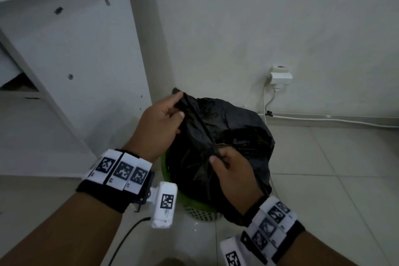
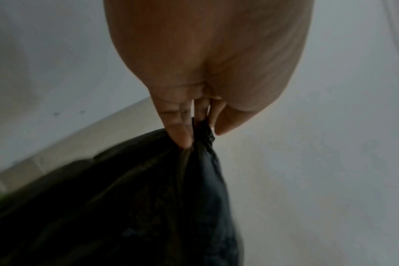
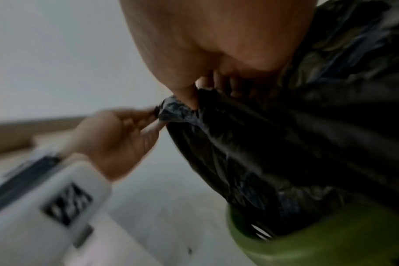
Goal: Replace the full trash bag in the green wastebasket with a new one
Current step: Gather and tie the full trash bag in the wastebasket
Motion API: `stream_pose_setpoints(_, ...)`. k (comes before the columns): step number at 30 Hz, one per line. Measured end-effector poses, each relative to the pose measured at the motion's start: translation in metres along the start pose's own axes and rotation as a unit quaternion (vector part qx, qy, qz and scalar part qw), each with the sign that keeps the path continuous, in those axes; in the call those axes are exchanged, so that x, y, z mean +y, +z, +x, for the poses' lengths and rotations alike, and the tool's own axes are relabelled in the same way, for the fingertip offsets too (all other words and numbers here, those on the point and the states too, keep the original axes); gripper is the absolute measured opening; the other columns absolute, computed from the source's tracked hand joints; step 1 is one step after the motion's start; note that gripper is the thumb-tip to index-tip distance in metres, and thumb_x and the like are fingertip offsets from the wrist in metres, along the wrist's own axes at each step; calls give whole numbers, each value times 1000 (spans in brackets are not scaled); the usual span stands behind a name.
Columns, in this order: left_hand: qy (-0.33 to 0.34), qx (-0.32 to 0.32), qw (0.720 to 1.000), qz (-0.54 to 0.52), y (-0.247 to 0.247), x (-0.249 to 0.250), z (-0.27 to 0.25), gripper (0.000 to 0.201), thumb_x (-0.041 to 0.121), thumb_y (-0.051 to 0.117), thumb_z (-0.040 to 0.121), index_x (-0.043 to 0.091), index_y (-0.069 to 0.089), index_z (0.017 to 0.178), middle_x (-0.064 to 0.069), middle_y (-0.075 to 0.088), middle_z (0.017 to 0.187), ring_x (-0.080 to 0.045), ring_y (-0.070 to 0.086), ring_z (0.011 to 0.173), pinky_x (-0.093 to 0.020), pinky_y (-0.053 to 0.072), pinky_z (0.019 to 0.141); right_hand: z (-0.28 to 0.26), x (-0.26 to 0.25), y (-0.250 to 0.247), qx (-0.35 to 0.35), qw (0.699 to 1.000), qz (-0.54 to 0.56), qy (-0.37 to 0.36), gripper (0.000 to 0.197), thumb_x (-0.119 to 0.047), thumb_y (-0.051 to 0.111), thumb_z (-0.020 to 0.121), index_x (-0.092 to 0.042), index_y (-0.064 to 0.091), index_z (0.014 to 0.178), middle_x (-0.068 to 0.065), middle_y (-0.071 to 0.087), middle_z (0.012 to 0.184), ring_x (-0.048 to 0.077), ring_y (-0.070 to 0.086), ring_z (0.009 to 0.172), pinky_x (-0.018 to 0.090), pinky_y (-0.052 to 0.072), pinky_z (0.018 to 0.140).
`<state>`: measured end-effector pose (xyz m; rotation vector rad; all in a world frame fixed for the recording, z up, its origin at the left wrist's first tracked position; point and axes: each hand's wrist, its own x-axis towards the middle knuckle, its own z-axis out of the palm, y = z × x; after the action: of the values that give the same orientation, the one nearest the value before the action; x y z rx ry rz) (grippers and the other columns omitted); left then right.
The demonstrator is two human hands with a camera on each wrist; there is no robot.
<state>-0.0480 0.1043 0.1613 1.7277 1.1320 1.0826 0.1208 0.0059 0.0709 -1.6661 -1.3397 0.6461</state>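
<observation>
The black trash bag (image 1: 226,136) bulges up out of the green wastebasket (image 1: 199,211), which stands on the tiled floor (image 1: 323,179) near the corner where the white wall (image 1: 259,28) meets the side panel of a white cabinet (image 1: 75,60). The left hand (image 1: 159,123) pinches a gathered bunch of the bag's rim between thumb and curled fingers at the far side, while the right hand (image 1: 233,173) pinches the rim at the near side, the plastic pulled into a taut ridge between them. A white plug adapter (image 1: 280,76) sits in the wall outlet to the right of the basket, its cable (image 1: 323,120) trailing along the foot of the wall.
</observation>
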Motion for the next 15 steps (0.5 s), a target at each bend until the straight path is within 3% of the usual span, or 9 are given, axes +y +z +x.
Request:
stream_pose_setpoints(2,57,25,986,154,-5,-11,4,47,6,58,94,18,57,139,-4,61,119,-18,61,101,-41,52,97,7,-5,-12,20,994,98,36,18,-23,56,98,-11,61,86,8,67,79,17,65,79,32,51,77)
stream_pose_setpoints(3,76,37,976,199,-7,-15,4,46,11,61,91,18,59,137,-7,58,118,-20,58,100,-44,50,97,10,-9,-19,19,989,138,52,19,-22,54,99,-9,62,88,11,69,86,21,66,84,34,52,81)
stream_pose_setpoints(6,194,56,937,285,-6,-16,-4,59,37,71,77,21,61,134,-11,48,118,-27,51,109,-43,46,97,16,-29,-33,-32,981,187,43,15,-25,56,98,-12,63,95,3,71,94,16,67,92,33,53,88)
stream_pose_setpoints(7,248,37,919,304,-3,-14,-6,61,41,72,76,21,63,132,-11,49,123,-29,49,116,-44,42,101,17,-35,-35,-57,981,184,19,13,-28,61,95,-15,62,97,0,71,94,13,67,91,34,54,88)
stream_pose_setpoints(9,318,-51,893,314,4,-10,-7,50,39,67,80,21,67,127,-6,57,130,-27,48,127,-44,33,109,20,-45,-38,-91,987,116,-56,24,-31,72,86,-18,57,101,-3,68,89,6,65,81,26,54,76)
stream_pose_setpoints(10,330,-93,887,310,7,-9,-6,41,35,63,83,21,70,121,-1,63,123,-23,51,125,-43,32,109,22,-49,-38,-98,989,57,-93,32,-31,77,82,-18,55,102,-5,65,85,2,61,75,21,51,69)
stream_pose_setpoints(12,316,-136,896,280,8,-12,-3,24,26,57,85,19,72,102,5,66,98,-18,57,103,-39,41,95,26,-52,-39,-98,982,-61,-151,40,-30,80,78,-19,51,105,-7,59,85,2,56,73,20,47,66)
stream_pose_setpoints(15,231,-127,942,209,1,-11,-1,14,26,54,86,18,66,88,7,60,85,-12,54,85,-30,42,75,28,-47,-41,-51,963,-189,-183,37,-29,71,79,-20,50,108,-2,56,100,16,57,86,36,51,73)
